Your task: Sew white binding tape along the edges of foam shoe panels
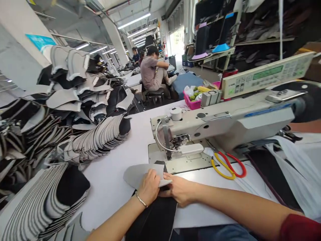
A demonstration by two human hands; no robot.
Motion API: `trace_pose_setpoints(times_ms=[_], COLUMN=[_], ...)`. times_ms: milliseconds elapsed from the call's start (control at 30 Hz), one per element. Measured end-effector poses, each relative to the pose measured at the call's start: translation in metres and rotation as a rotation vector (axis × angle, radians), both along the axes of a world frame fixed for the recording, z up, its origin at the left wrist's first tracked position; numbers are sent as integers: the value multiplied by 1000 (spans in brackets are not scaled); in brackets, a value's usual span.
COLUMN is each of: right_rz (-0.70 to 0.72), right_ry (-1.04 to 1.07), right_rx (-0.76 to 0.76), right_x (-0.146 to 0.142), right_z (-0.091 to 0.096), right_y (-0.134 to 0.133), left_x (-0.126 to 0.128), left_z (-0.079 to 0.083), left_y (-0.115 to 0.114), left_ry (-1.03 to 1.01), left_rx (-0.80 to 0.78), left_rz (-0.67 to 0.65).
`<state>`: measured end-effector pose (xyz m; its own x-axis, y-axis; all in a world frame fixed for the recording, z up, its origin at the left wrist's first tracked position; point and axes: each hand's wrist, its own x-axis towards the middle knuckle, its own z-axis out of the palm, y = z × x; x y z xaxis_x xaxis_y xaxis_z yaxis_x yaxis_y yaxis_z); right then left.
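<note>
My left hand (149, 186) is closed on a light grey fabric piece (134, 173), its fingers curled over the near edge. Beside it my right hand (177, 189) pinches the same grey piece at its right end, the thumb on top and other fingers underneath. A black fabric panel (152, 221) lies below both hands and hangs toward my lap; whether it is joined to the grey piece I cannot tell. Just beyond the hands stands the head of a sewing machine (160, 129), with its needle area (177, 144) above the metal plate (185, 164).
Scissors (227, 164) with red and yellow handles lie right of the machine plate. Stacks of curved grey pieces (97, 139) and layered pieces (32, 204) stand at the left. A control panel (268, 75) and a pink basket (192, 100) are behind. Another person (151, 72) sits farther back.
</note>
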<state>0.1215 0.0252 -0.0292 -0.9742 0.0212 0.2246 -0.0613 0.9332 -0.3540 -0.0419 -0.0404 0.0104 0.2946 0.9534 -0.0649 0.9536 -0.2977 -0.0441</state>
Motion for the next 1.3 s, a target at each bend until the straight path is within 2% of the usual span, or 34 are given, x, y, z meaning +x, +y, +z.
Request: trace_pose_setpoints(times_ms=[200,333,500,867,1133,1300], right_rz=[-94,-102,-123,-125,-157,-166], right_ry=[79,95,70,25,-57,-22], right_rx=[23,24,47,72,49,63], right_x=[4,1,2,4,6,12], right_z=[-16,-19,-15,-13,-3,-8], right_y=[-5,-4,-4,-5,-2,13], left_x=[4,6,7,14,26,34], left_z=[-22,-32,-34,-34,-43,-41], left_y=[7,8,7,11,13,32], left_ry=[-168,-285,-384,-381,-329,-353], left_rx=[101,149,190,230,266,241], left_rz=[39,76,72,19,131,142])
